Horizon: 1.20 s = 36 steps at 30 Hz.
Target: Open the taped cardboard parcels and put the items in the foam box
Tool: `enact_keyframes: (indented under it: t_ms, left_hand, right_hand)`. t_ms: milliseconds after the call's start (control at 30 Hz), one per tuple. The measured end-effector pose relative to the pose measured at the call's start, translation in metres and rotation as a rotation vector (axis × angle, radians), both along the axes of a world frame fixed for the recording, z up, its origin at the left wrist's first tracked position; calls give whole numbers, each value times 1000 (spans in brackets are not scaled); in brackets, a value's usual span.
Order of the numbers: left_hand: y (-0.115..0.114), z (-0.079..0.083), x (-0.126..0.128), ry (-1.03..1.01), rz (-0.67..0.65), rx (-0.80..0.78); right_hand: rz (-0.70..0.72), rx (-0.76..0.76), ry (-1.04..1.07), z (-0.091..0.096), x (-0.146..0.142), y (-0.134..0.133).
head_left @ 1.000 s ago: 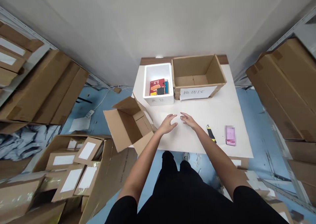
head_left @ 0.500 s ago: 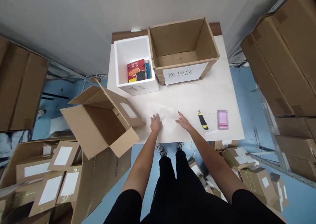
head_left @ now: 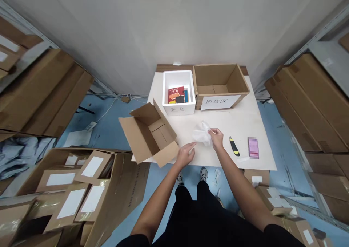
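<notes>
A crumpled, see-through white plastic bag [head_left: 202, 133] is bunched up above the front of the white-topped table [head_left: 218, 123]. My right hand [head_left: 217, 138] pinches its right side between thumb and fingers. At the bag's lower left edge, my left hand [head_left: 185, 155] has its fingers curled, with the fingertips at the thin film. Just left of that hand, an open cardboard box [head_left: 136, 141] lies tilted with its flaps out. To the right of my right hand are a black and yellow box cutter [head_left: 234, 146] and a blurred pink item [head_left: 253, 148].
A white foam box [head_left: 178, 110] with several books [head_left: 177, 94] stands at the table's back. Beside it is an open cardboard box [head_left: 220, 83] with a handwritten label. A large carton [head_left: 122, 189] of parcels stands at lower left; shelves hold cartons [head_left: 313, 101] on both sides.
Both hands were spread over the flattened bag on the tabletop. Now the bag is lifted and bunched, gripped by my right hand, and my left fingers have curled. The camera view has tilted up.
</notes>
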<state>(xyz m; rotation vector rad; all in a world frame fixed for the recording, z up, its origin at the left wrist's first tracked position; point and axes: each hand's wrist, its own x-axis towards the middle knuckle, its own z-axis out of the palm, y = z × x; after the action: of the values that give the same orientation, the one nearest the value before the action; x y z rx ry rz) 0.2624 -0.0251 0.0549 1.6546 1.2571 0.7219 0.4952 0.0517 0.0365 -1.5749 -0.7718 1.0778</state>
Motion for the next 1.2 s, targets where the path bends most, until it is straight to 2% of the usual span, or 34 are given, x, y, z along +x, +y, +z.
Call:
enact_keyframes:
  t_ms: [100,167,233,300,367,467,533,567,667,733,833,933,1033,1200]
  left_hand:
    - [-7,33,-80,142,187,131]
    - [-7,43,-128,281,289,126]
    - [-7,43,-163,433,328,72]
    - [-10,37,-183,536,316,18]
    - [-17,28,-190,568,295,11]
    - [-31,13,-187,580,262,77]
    - [-38,6,-185,590,244,120]
    - [-40,4,-185,590,234,135]
    - [-43,2,-187,578,198,151]
    - [-43,2,-187,565,175,153]
    - [-53,2,-177,536,123,168]
    - [-75,-1,-154,512,54,201]
    - [-100,-4,-122,505,3,238]
    - [-132,7,-53,516,-142,315]
  right_hand:
    - [94,196,-57,55,-60,23]
    - [258,272,-107,80,-119,36]
    - [432,284,-221,92,-182,45]
    - [571,285,-418,90,-237,48]
    - [750,242,-627,79,-275,45]
    - [1132,159,-751,54,-298,30]
    - [1233,216,-748,40,-296,16]
    - [1200,276,-766,36,-292,8]
    - [979,396,-899,33,-271,-15]
    - [921,369,-981,37,-250,-28]
    - [933,245,-1063,43,-209,-49]
    - [982,143,-1076,43,-161,-80]
    - [980,141,-1077,37,-115,-122]
    - [690,197,-1138,28,-37,-202]
